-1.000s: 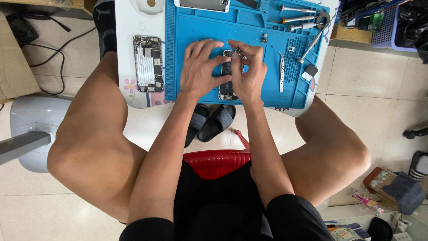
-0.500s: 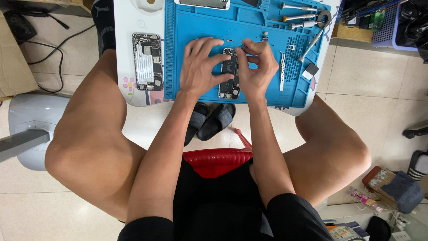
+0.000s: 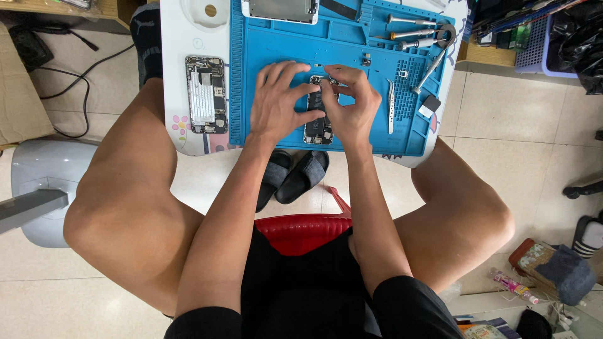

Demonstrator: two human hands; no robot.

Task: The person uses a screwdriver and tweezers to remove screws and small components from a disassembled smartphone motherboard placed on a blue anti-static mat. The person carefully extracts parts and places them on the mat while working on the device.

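On the blue silicone repair mat (image 3: 276, 69) covering the small white bench (image 3: 179, 135), an opened smartphone chassis with exposed dark internals (image 3: 318, 125) is worked from both sides. The left hand (image 3: 276, 103) is laid over the chassis's left edge, fingers curled against it; the right hand (image 3: 352, 103) is pinched over its upper end, though what that grip encloses cannot be told. Disassembly is judged well advanced: a detached screen panel (image 3: 281, 9) lies at the mat's far edge, and a second stripped phone body with a silver plate (image 3: 205, 94) rests left of the mat. Metal tweezers (image 3: 391, 107) and screwdrivers (image 3: 411, 32) are laid to the right, unused. Internal parts appear not yet removed.
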